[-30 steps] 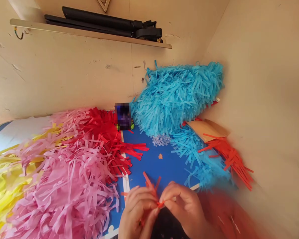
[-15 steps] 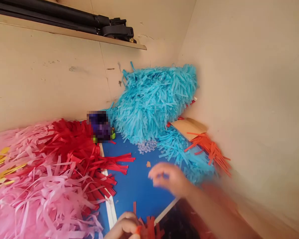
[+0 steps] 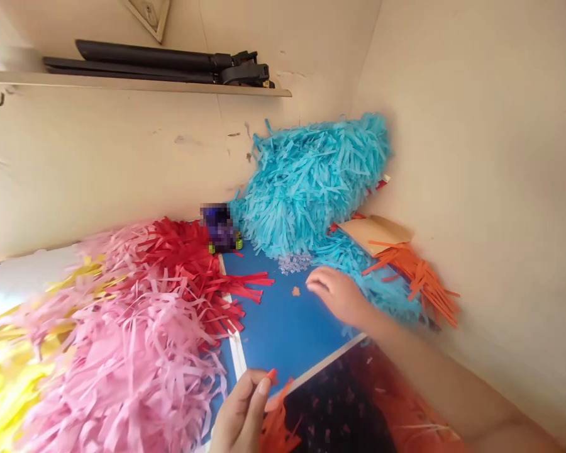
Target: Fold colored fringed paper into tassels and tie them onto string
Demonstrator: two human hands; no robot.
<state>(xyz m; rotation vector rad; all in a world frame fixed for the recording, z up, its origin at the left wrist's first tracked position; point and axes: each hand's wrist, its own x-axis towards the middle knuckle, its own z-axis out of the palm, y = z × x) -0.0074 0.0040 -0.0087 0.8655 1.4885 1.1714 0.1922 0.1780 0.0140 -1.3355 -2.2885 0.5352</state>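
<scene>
My left hand (image 3: 241,409) pinches the twisted end of an orange paper fringe (image 3: 272,376) between thumb and fingers, low in the view. More orange strips hang below it. My right hand (image 3: 338,294) hovers over the blue tabletop (image 3: 283,333) with its fingers drawn together. Whether anything sits in those fingertips is too small to tell. Just left of them lies a small tan scrap (image 3: 296,291). Behind it is a little heap of pale, clear-looking bits (image 3: 295,263).
A large turquoise fringe pile (image 3: 316,182) leans in the corner. A brown envelope (image 3: 375,233) and an orange fringe bundle (image 3: 422,277) lie at right. Red (image 3: 183,251), pink (image 3: 136,365) and yellow (image 3: 9,365) fringes cover the left. A pixelated dark item (image 3: 221,228) stands behind.
My right hand has moved nearer the pale heap, its fingers closing together. My left hand has risen further into view with the orange fringe. The camera has turned slightly left.
</scene>
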